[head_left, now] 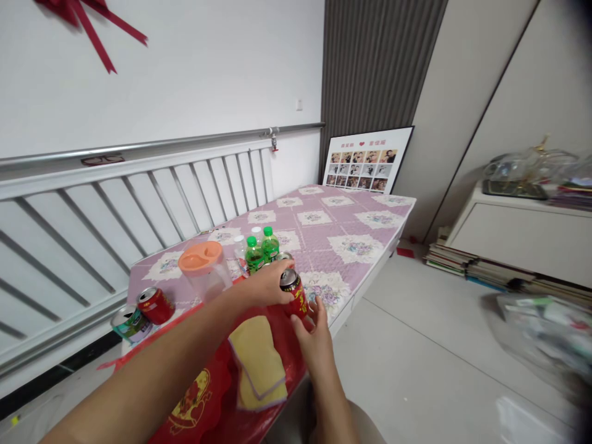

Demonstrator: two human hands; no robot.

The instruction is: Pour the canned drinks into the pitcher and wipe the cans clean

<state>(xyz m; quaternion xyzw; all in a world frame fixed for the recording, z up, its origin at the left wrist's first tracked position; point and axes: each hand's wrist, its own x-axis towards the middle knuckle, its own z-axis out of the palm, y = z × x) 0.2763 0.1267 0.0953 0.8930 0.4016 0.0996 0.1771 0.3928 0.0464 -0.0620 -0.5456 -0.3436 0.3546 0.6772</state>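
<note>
A red drink can (299, 301) with yellow characters and a dark top band is tilted between my two hands near the table's right edge. My left hand (271, 283) reaches across and is closed round its upper left side. Lower down, my right hand (314, 333) curves about the base with thumb and fingers. Just below lies a folded yellow cloth (259, 357) on the red plastic cover (289, 345). Two small bottles with green caps (268, 232) stand behind my left hand, beside white-capped bottles (239, 240). Another can top (285, 256) shows partly behind that hand.
A clear pitcher (206, 265) with an orange lid stands left of the bottles. Farther left are a red can (156, 305) and a green can (132, 324). A radiator (139, 216) runs behind the patterned tablecloth (356, 246). A framed photo board (365, 163) leans at the far end.
</note>
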